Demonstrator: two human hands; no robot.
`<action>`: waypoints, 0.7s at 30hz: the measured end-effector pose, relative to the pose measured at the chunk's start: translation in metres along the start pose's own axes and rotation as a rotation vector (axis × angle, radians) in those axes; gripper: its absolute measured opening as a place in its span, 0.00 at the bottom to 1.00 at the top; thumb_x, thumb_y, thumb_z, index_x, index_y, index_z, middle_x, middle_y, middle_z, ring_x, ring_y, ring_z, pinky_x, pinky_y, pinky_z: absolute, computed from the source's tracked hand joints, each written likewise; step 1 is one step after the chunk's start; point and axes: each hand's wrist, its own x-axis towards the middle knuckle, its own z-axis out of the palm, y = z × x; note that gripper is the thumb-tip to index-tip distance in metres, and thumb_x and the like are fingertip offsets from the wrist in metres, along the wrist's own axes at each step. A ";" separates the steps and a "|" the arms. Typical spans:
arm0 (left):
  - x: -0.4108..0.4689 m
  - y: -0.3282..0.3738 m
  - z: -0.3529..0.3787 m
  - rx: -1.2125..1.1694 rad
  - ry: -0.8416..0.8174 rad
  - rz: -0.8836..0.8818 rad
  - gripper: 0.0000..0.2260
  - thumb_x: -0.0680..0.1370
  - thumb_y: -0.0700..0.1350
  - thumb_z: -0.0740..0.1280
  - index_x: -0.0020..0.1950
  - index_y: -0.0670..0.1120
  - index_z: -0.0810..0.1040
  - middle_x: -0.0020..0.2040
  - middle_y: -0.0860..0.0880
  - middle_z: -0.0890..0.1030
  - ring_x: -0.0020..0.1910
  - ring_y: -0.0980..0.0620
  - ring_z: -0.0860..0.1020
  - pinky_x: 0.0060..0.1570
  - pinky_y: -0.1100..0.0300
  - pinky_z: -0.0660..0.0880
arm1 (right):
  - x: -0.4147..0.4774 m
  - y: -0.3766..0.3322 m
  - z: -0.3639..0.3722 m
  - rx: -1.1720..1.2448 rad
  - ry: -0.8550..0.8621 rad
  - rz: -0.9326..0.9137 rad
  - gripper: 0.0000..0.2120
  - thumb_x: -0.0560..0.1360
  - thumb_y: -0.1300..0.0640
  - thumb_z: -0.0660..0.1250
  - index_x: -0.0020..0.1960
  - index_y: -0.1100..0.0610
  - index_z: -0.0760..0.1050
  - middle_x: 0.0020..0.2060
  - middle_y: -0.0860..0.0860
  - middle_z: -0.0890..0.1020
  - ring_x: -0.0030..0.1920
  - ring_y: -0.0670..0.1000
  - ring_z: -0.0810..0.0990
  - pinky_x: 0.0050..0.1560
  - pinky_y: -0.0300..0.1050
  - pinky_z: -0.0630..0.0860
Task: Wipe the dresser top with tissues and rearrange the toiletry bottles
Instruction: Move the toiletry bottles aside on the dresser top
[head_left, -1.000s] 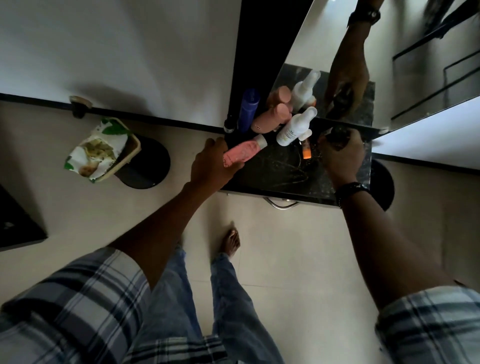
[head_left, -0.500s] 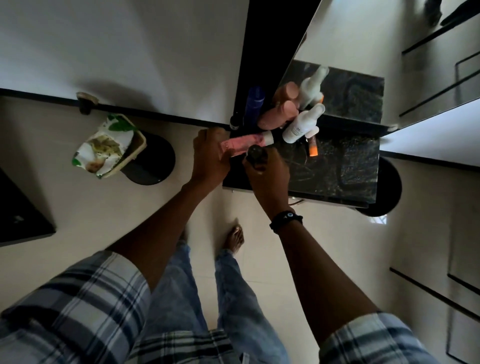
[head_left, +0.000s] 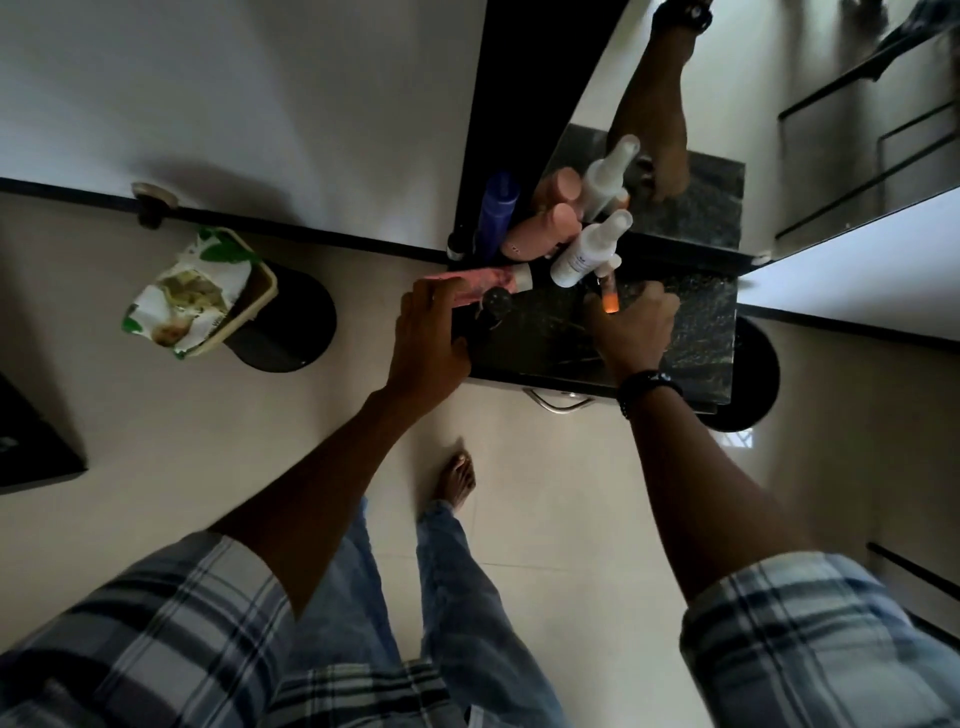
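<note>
My left hand (head_left: 431, 338) lies nearest, palm on the left edge of the dark speckled stone dresser top (head_left: 545, 343), its fingers laid fairly straight over the tail of the flat pink plastic tube (head_left: 488, 280). A moment ago my right hand (head_left: 631, 327) was over here setting down the small dark round-capped bottle (head_left: 496, 304), which now stands free just beside the pink tube. That hand has since crossed back to the right and curls about the small orange tube (head_left: 609, 299); I cannot tell whether the pinch has closed. So the sorting is under way, I judge, one bottle shifted left and the next being fetched. Behind stand the white spray bottle (head_left: 587, 249), the peach bottle (head_left: 540, 228) and the blue bottle (head_left: 498, 213), crowded against the mirror (head_left: 727, 104) and easy to topple. No tissue shows.
</note>
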 end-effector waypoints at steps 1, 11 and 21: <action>0.000 0.000 0.000 0.007 -0.009 0.002 0.24 0.68 0.33 0.67 0.64 0.41 0.70 0.65 0.39 0.69 0.61 0.41 0.69 0.56 0.53 0.71 | 0.003 0.000 0.000 -0.023 -0.022 -0.009 0.24 0.72 0.51 0.71 0.61 0.65 0.71 0.59 0.63 0.73 0.59 0.62 0.74 0.62 0.52 0.70; 0.001 0.006 0.003 -0.002 -0.054 0.032 0.23 0.70 0.35 0.69 0.64 0.41 0.70 0.65 0.41 0.69 0.61 0.41 0.69 0.57 0.52 0.71 | -0.001 0.014 0.001 -0.057 -0.039 0.017 0.13 0.74 0.58 0.66 0.52 0.67 0.73 0.52 0.65 0.79 0.55 0.63 0.77 0.51 0.51 0.71; 0.001 0.010 0.006 0.009 -0.071 0.017 0.21 0.74 0.41 0.69 0.65 0.40 0.69 0.65 0.39 0.70 0.61 0.40 0.70 0.58 0.49 0.72 | -0.037 0.022 -0.001 0.066 0.106 0.022 0.11 0.75 0.52 0.67 0.49 0.61 0.76 0.45 0.57 0.81 0.47 0.55 0.79 0.43 0.42 0.66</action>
